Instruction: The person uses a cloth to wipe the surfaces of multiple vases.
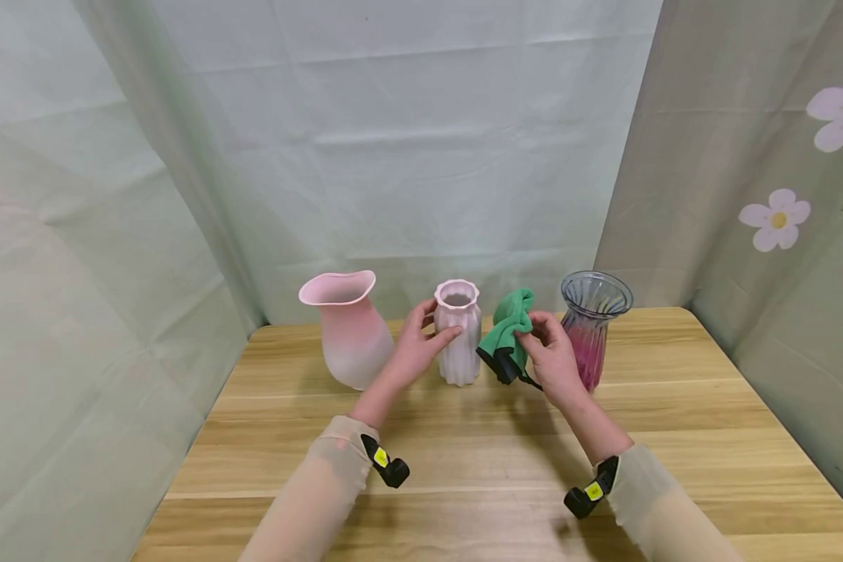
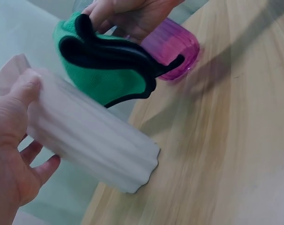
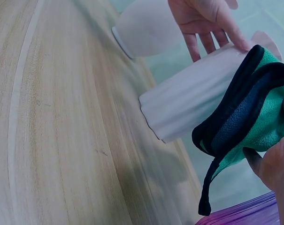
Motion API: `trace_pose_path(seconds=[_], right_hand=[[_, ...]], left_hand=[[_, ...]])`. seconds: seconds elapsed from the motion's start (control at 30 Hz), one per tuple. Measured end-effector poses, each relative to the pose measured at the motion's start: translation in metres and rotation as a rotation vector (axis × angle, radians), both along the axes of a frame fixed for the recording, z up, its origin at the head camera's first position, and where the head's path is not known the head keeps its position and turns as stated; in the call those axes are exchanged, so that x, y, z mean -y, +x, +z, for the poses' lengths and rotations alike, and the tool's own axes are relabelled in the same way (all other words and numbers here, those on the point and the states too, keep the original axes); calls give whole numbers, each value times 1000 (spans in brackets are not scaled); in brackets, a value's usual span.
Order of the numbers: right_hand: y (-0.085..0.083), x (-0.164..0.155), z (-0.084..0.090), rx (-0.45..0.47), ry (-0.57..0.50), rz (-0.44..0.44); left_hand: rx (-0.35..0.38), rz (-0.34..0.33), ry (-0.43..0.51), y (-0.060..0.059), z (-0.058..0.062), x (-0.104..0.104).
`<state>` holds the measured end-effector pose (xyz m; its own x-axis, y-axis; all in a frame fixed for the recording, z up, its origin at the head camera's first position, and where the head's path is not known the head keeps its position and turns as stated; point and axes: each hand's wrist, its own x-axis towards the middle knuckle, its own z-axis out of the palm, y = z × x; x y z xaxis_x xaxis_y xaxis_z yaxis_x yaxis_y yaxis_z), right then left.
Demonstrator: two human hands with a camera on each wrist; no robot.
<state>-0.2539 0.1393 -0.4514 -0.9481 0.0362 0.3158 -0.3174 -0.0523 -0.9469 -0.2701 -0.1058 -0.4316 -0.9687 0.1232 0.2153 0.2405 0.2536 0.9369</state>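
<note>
Pale green sheets back a wooden worktop (image 1: 464, 460) carrying three vases. The left hand (image 1: 416, 349) curls round the ribbed white vase (image 1: 458, 336), standing mid-row; the right hand (image 1: 551, 355) pinches a green cloth (image 1: 507, 332) (black-edged) just beside it. Wiping looks about to begin: next, the cloth must meet the steadied vase.

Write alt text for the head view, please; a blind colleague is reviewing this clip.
A person's left hand holds a white ribbed vase standing on a wooden table, while the right hand holds a green cloth against its side. A pink wavy-rimmed vase stands to the left and a ribbed glass vase tinted pink to the right.
</note>
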Motion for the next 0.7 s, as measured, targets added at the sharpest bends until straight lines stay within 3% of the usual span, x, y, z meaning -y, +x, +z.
trace_pose_path(seconds=[0.2,0.4,0.7], right_hand=[[-1,1,-1,-1,9,5],[-2,4,-2,5,5,-6],[-11,18,3,12,4,12]], left_hand=[[28,-104,-52,-9,-2,15],[130,-228,11,-19,-7,30],[144,-266,14,-21,-7,31]])
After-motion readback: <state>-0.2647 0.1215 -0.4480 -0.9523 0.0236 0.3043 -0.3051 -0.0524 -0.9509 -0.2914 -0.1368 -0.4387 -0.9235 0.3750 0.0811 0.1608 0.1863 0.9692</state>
